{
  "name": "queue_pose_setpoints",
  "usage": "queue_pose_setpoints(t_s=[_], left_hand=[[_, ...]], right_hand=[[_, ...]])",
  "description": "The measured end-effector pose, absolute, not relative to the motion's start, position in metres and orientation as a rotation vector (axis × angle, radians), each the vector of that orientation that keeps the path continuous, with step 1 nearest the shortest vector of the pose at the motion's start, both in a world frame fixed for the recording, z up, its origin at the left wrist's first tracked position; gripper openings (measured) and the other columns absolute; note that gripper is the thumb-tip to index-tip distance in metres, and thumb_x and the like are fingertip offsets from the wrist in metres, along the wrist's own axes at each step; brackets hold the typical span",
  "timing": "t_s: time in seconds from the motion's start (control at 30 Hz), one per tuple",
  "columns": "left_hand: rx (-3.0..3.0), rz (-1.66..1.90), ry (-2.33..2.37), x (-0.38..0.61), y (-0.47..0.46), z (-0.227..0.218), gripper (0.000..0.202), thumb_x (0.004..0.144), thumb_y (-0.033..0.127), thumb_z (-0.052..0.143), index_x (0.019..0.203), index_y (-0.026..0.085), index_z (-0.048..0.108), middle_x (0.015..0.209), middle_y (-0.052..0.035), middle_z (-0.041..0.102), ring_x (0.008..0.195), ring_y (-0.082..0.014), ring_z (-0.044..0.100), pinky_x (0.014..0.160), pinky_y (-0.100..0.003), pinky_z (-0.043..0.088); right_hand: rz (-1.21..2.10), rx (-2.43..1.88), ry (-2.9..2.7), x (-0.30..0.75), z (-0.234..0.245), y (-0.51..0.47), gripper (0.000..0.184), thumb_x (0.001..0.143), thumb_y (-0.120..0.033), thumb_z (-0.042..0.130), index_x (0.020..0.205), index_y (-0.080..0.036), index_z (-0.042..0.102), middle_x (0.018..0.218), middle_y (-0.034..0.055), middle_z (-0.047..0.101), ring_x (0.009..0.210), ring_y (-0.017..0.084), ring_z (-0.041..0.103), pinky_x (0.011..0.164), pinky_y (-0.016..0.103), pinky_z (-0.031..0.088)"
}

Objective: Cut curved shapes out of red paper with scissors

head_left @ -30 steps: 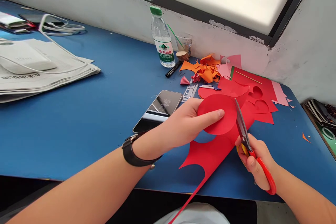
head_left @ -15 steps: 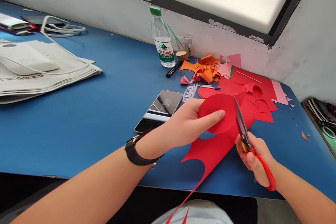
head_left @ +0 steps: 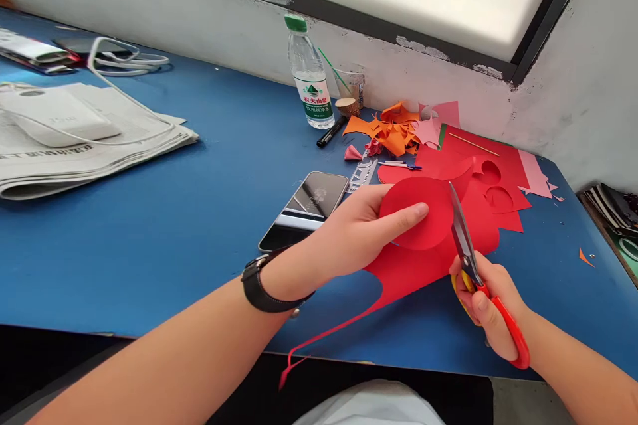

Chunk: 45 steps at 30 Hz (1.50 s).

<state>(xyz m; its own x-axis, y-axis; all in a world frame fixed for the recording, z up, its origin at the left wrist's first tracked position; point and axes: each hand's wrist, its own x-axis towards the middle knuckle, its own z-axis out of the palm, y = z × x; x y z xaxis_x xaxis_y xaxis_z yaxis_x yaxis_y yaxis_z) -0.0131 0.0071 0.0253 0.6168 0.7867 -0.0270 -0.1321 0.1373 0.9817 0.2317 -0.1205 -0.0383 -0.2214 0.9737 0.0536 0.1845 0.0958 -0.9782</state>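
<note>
Left hand [head_left: 369, 229]: thumb and fingers clamped on a red circle [head_left: 411, 191], above the table [head_left: 199, 226].
Right hand [head_left: 498, 309]: wrapped round the scissors [head_left: 464, 242], blades beside the circle's right edge.
Red scrap [head_left: 423, 273]: narrow tail has swung left; probably paper turned for cutting.

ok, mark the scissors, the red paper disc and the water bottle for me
Scissors [head_left: 467, 259]: head view, on the metal near the pivot.
Red paper disc [head_left: 435, 211]: head view, on the right part of its face.
Water bottle [head_left: 313, 89]: head view, on the label.
</note>
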Motion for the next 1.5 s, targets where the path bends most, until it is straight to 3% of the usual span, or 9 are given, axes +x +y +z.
queue_pose_setpoints(t_s=[0.13, 0.27, 0.47, 0.57, 0.7, 0.97, 1.17, 1.37, 1.5], left_hand=[[1.263, 0.728, 0.618, -0.014, 0.006, 0.026, 0.032, 0.086, 0.045, 0.099, 0.087, 0.019, 0.082, 0.089, -0.0019, 0.081, 0.078, -0.0169, 0.071, 0.064, -0.021, 0.059], [1.281, 0.73, 0.611, -0.014, 0.004, 0.029, 0.038, 0.087, 0.052, 0.097, 0.085, 0.018, 0.08, 0.086, -0.0025, 0.079, 0.076, -0.0171, 0.07, 0.061, -0.022, 0.058], [1.464, 0.766, 0.63, -0.014, 0.006, 0.032, 0.035, 0.093, 0.047, 0.09, 0.082, 0.018, 0.074, 0.079, -0.0023, 0.073, 0.068, -0.017, 0.065, 0.056, -0.025, 0.056], [1.632, 1.005, 0.614, -0.013, 0.008, 0.028, 0.019, 0.094, 0.033, 0.087, 0.101, 0.02, 0.074, 0.091, -0.0016, 0.075, 0.076, -0.0167, 0.069, 0.063, -0.025, 0.06], [1.781, 1.154, 0.555, -0.013, 0.013, 0.022, 0.037, 0.096, 0.022, 0.083, 0.129, 0.024, 0.067, 0.117, -0.0051, 0.077, 0.092, -0.018, 0.075, 0.071, -0.025, 0.065], [1.728, 1.115, 0.465, -0.013, 0.021, 0.021, 0.027, 0.099, 0.016, 0.079, 0.121, 0.025, 0.068, 0.105, 0.0008, 0.076, 0.078, -0.0122, 0.067, 0.067, -0.023, 0.058], [1.727, 1.039, 0.415, -0.017, 0.022, 0.028, 0.019, 0.097, 0.011, 0.08, 0.11, 0.023, 0.076, 0.11, -0.0011, 0.08, 0.098, -0.0152, 0.077, 0.083, -0.024, 0.064], [1.632, 0.954, 0.493, -0.018, 0.024, 0.033, 0.014, 0.095, 0.018, 0.085, 0.108, 0.022, 0.079, 0.111, -0.003, 0.082, 0.102, -0.0184, 0.079, 0.083, -0.026, 0.065], [1.638, 1.008, 0.571, -0.017, 0.021, 0.034, 0.017, 0.094, 0.022, 0.088, 0.109, 0.021, 0.081, 0.112, -0.0056, 0.085, 0.102, -0.0215, 0.08, 0.083, -0.03, 0.066]], right_hand=[[1.15, -1.155, -1.64, 0.234, -0.044, -0.12, 0.064, 0.107, -0.087, 0.055, 0.121, -0.025, 0.063, 0.071, -0.0085, 0.043, 0.052, 0.011, 0.031, 0.044, 0.027, 0.029], [0.997, -1.226, -1.718, 0.238, -0.047, -0.118, 0.064, 0.108, -0.086, 0.053, 0.12, -0.024, 0.064, 0.07, -0.0074, 0.046, 0.056, 0.013, 0.039, 0.05, 0.028, 0.034], [1.017, -1.238, -1.739, 0.241, -0.043, -0.117, 0.061, 0.108, -0.084, 0.057, 0.119, -0.024, 0.065, 0.072, -0.0067, 0.049, 0.057, 0.013, 0.042, 0.051, 0.028, 0.038], [1.169, -1.22, -1.608, 0.238, -0.042, -0.118, 0.062, 0.106, -0.084, 0.061, 0.12, -0.025, 0.063, 0.072, -0.0083, 0.045, 0.054, 0.011, 0.033, 0.046, 0.026, 0.031], [1.352, -1.218, -1.464, 0.234, -0.038, -0.12, 0.065, 0.1, -0.088, 0.066, 0.117, -0.025, 0.063, 0.072, -0.0095, 0.041, 0.055, 0.011, 0.028, 0.045, 0.025, 0.027], [1.621, -1.012, -1.412, 0.242, -0.045, -0.123, 0.058, 0.103, -0.08, 0.069, 0.122, -0.026, 0.064, 0.071, -0.0097, 0.046, 0.051, 0.009, 0.031, 0.044, 0.023, 0.03], [1.692, -0.972, -1.37, 0.237, -0.04, -0.122, 0.058, 0.104, -0.081, 0.069, 0.121, -0.025, 0.065, 0.072, -0.0097, 0.046, 0.05, 0.008, 0.031, 0.044, 0.02, 0.033], [1.715, -0.956, -1.377, 0.238, -0.037, -0.124, 0.057, 0.105, -0.08, 0.065, 0.121, -0.026, 0.064, 0.074, -0.0093, 0.046, 0.052, 0.009, 0.031, 0.045, 0.021, 0.036], [1.494, -1.14, -1.542, 0.24, -0.038, -0.125, 0.055, 0.103, -0.077, 0.069, 0.121, -0.026, 0.063, 0.072, -0.0087, 0.044, 0.054, 0.011, 0.03, 0.047, 0.025, 0.03]])
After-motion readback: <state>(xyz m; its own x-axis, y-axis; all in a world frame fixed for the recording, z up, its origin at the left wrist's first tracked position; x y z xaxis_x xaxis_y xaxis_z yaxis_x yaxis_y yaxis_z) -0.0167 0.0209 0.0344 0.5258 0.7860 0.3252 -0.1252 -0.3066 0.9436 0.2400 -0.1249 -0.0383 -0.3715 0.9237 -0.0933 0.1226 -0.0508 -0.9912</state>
